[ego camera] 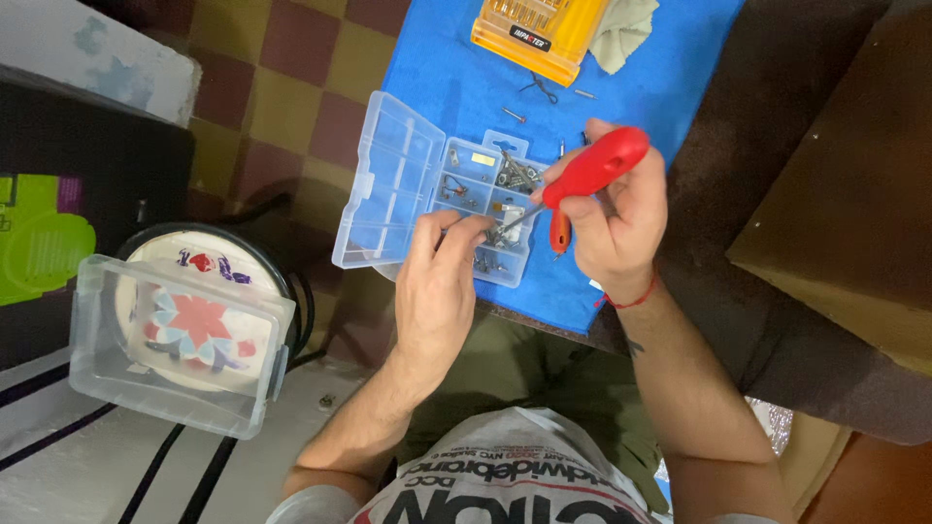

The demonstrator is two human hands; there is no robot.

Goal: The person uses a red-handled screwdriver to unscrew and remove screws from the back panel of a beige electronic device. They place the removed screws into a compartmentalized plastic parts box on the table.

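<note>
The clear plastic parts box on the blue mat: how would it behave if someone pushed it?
The clear parts box looks thin and light, so it would probably slide easily. Its open lid might flap, and the small screws inside could jump between compartments.

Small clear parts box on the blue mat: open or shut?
Open. The parts box has its lid swung flat to the left, leaving its screw-filled compartments exposed.

A parts box (427, 189) lies open on a mat (447, 68) on the worktop (777, 194). A tool case (534, 29) lies behind it. A tub (175, 340) sits far to the left.
</note>
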